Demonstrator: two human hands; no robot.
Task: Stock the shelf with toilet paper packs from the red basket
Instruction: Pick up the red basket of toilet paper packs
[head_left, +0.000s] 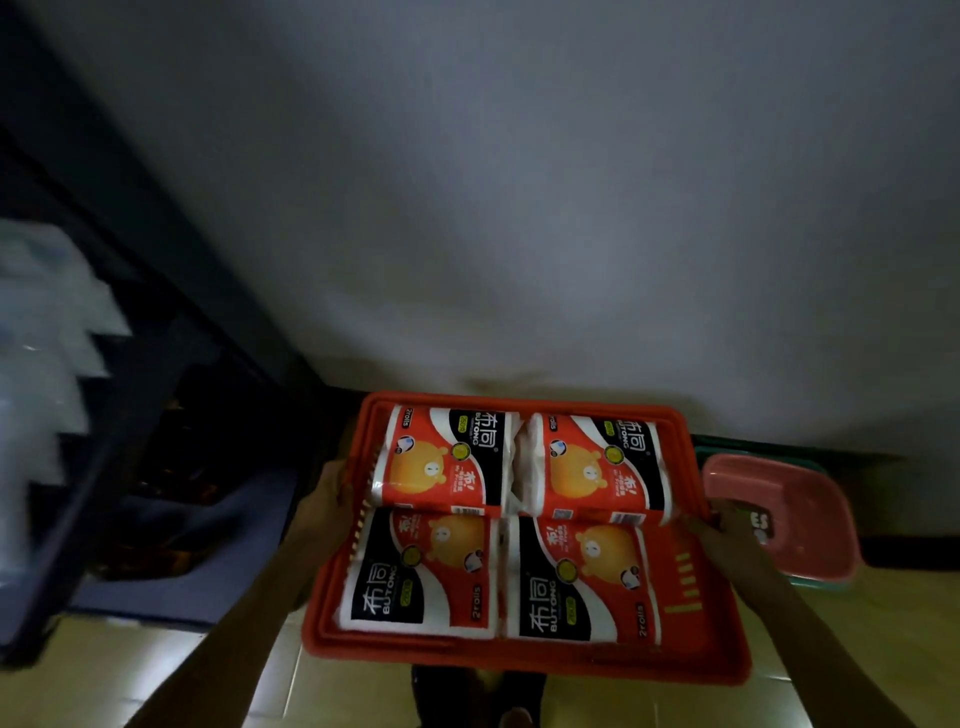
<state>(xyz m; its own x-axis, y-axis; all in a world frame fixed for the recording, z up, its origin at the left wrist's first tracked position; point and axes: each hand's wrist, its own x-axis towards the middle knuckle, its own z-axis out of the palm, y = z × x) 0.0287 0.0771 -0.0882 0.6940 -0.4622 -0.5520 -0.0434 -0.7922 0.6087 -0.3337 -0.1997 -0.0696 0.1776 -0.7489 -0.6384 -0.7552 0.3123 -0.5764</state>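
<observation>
A red basket is held in front of me above the floor. Several toilet paper packs in red, black and white wrapping with an orange bear fill it side by side. My left hand grips the basket's left rim. On the right rim sits my right hand, fingers closed over the edge. The dark shelf stands at the left, blurred, with pale packs on its upper levels.
A pink plastic tub stacked on a green one lies on the floor to the right of the basket. A grey wall fills the view ahead. My dark shoes show below the basket on yellowish floor tiles.
</observation>
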